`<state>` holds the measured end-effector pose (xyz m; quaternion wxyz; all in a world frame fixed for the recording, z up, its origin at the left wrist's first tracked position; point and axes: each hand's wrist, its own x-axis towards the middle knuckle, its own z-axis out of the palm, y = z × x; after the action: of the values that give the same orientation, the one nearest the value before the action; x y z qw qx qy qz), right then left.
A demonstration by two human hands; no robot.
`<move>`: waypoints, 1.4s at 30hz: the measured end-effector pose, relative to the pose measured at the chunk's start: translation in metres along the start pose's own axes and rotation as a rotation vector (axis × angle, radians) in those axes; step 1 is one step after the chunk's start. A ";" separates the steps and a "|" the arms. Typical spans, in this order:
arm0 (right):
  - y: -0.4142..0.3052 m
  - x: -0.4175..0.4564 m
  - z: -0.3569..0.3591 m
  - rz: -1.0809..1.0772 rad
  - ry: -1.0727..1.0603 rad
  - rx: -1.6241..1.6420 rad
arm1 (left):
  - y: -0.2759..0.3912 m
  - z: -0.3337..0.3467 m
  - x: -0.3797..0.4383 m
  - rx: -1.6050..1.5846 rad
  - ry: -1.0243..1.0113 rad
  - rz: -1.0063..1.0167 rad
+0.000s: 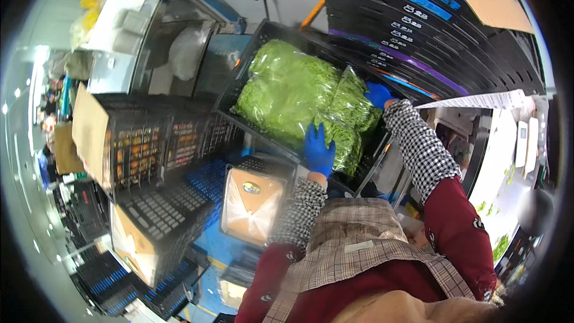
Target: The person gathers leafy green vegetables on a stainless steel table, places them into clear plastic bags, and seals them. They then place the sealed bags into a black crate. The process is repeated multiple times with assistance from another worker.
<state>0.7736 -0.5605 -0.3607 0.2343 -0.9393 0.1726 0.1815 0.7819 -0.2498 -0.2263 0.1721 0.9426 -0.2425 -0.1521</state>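
Observation:
A black plastic crate (262, 132) lies before me with clear plastic bags of frilly green leaf vegetables (287, 85) inside. My left hand (319, 150), in a blue glove, is at the crate's near side, fingers apart against a smaller bag of greens (347, 119). On the far right of that bag is my right hand (379, 94), also gloved in blue. Its fingers are partly hidden by the bag and crate wall, so its grip is unclear. Checked sleeve covers reach both wrists.
A tall stack of black crates (394, 22) rises beyond the right hand. To the left stand black crates of packed goods (136, 157). A lined carton in a crate (253, 202) is close by my left arm. A blue platform scale (215, 6) stands behind.

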 end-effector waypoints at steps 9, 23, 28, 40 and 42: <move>0.016 -0.167 -0.130 0.388 0.842 0.984 | 0.004 0.058 0.050 0.202 -0.191 -0.032; 0.208 -0.306 -0.370 0.262 1.387 1.028 | 0.100 0.023 0.023 -0.282 -0.046 0.105; 0.197 -0.322 -0.374 0.306 1.342 1.203 | 0.145 0.023 0.012 -0.399 -0.063 0.135; 0.031 -0.328 -0.358 0.391 0.561 0.873 | 0.119 -0.059 0.042 -0.909 -0.261 -0.010; -0.032 -0.279 -0.343 0.238 0.272 0.720 | 0.132 -0.100 0.052 -1.259 -0.427 0.015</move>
<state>0.6317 -0.6396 0.0514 0.5005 -0.7862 0.3624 0.0093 0.8088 -0.3598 -0.0951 0.6391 0.6096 -0.1427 -0.4468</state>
